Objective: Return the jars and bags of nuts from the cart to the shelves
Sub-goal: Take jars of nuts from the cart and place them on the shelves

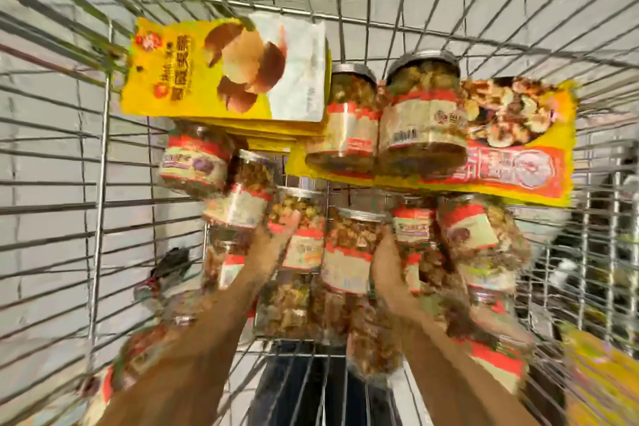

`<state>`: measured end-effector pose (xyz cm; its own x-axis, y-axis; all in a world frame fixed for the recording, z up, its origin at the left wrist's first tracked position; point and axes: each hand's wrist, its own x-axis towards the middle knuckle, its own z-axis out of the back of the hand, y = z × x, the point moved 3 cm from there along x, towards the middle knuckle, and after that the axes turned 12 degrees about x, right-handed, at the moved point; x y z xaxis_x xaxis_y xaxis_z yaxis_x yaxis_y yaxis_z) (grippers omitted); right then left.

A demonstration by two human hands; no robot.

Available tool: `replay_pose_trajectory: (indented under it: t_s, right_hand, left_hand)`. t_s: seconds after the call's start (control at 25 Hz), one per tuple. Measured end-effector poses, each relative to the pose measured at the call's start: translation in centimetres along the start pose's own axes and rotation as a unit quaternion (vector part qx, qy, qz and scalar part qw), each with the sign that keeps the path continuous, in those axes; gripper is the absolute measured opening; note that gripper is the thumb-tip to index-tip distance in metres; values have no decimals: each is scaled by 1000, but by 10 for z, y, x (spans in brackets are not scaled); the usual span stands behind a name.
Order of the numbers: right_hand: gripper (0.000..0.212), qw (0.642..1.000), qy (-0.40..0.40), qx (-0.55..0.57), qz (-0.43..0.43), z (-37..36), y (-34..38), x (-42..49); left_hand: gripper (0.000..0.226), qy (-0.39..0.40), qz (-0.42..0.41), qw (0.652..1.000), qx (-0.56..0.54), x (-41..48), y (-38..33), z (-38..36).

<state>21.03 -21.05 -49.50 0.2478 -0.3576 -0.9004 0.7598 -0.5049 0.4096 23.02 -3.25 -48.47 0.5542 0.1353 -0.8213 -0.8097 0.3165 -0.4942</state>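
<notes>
A silver wire shopping cart (100, 183) is seen from above, and clear plastic jars of nuts with red-and-cream labels and silver lids (422, 121) are heaped across its floor. A flat yellow bag printed with brown chestnuts (193, 79) is propped at the far left of the cart. A long yellow-and-orange bag printed with mixed nuts (518, 156) is laid at the far right, with two of the jars resting on it. The left hand (276, 239) is set against a middle jar (304, 245) in the heap, and the right hand (389, 266) is pushed in between two neighbouring jars. Everything is heavily blurred, so whether either hand's fingers are curled round a jar cannot be told.
</notes>
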Motion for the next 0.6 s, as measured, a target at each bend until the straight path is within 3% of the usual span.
replay_pose_trajectory:
  t_s: [0.08, 0.16, 0.32, 0.6]
  right_hand:
    - [36, 997, 19, 60, -35, 10, -3, 4]
    - [43, 995, 74, 35, -49, 19, -3, -3]
    - [55, 979, 148, 62, -123, 20, 18, -31]
    - [59, 973, 204, 101, -39, 35, 116, -156]
  left_hand:
    - [12, 35, -2, 999, -21, 5, -4, 0]
    - [23, 75, 4, 995, -60, 8, -4, 6]
    - [43, 80, 5, 988, -129, -16, -21, 37]
    - [60, 163, -91, 973, -139, -129, -138, 87]
